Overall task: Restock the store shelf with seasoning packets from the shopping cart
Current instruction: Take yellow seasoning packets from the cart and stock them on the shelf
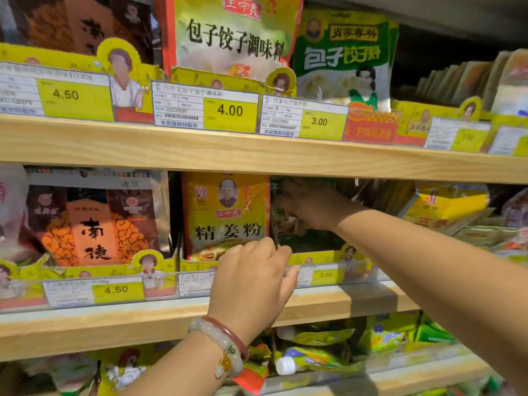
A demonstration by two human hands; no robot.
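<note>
My right hand [307, 202] reaches deep into the middle shelf and grips a dark green seasoning packet [288, 227] standing in the slot right of the yellow ginger-powder packet [225, 215]. My left hand [254, 281], with bead bracelets at the wrist, rests on the clear front rail [357, 274] of that slot, fingers curled over its yellow cardboard edge. The green packet is largely shadowed and partly hidden by both hands. The shopping cart is out of view.
Wooden shelves [257, 155] carry rows of packets behind price tags: orange-and-brown packets [94, 224] at left, yellow packets [445, 207] at right, a green-white packet [343, 58] above. Bagged goods with white caps [285, 365] lie on the lower shelf.
</note>
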